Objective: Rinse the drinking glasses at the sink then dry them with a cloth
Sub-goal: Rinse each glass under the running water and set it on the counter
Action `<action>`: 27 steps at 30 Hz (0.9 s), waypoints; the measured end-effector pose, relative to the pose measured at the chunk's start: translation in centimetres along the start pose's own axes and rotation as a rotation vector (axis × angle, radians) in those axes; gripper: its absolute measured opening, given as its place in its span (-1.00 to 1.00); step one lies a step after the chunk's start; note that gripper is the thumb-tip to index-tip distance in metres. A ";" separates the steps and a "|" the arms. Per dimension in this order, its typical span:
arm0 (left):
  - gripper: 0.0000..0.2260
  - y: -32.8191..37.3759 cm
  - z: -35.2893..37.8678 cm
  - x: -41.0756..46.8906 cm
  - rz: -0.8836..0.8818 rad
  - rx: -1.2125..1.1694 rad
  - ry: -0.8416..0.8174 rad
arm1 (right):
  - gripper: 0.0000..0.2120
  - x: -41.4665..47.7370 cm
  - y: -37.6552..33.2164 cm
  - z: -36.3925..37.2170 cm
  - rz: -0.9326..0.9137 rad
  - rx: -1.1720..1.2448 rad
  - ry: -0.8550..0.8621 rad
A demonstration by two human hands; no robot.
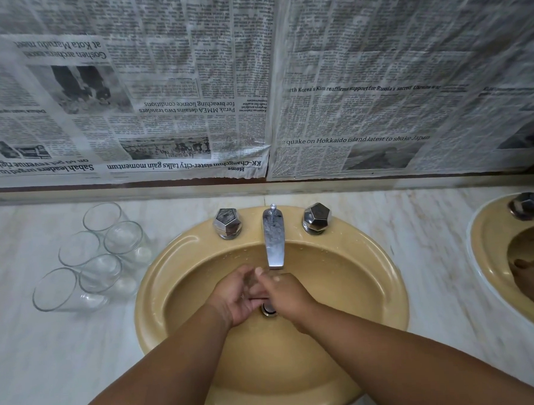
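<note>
we see both hands meet low in the sink, just above the drain. left hand is palm-up, fingers relaxed, gripping nothing. right hand lies across the left fingers, also loose and holding nothing. faucet spout ends right above them, with a knob on either side. five glasses stand clustered on the desk, left of the sink and apart from both hands. second sink at far right. newspaper covers the wall behind.
</note>
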State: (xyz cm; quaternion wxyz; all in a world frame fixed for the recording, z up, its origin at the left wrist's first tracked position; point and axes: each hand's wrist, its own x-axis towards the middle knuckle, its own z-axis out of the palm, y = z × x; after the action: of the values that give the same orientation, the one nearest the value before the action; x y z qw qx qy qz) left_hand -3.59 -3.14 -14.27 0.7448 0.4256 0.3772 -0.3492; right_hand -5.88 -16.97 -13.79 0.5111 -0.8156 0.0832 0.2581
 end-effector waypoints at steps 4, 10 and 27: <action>-0.74 0.1 -0.6 0.2 -0.036 -0.030 0.007 | -0.68 0.2 0.3 -0.3 -0.196 -0.233 0.023; -0.69 -0.4 -0.2 0.6 -0.016 -0.030 0.027 | -0.69 0.3 0.9 -0.2 -0.054 -0.145 -0.065; -0.69 -0.6 0.1 1.2 -0.034 0.131 0.013 | -0.37 -0.2 1.8 0.2 -0.114 -0.099 0.299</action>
State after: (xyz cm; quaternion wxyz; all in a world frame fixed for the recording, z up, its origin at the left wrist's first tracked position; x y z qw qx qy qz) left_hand -3.58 -3.68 -15.48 0.7069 0.4693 0.3656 -0.3827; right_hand -6.80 -17.68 -15.20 0.4660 -0.8726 0.0988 0.1082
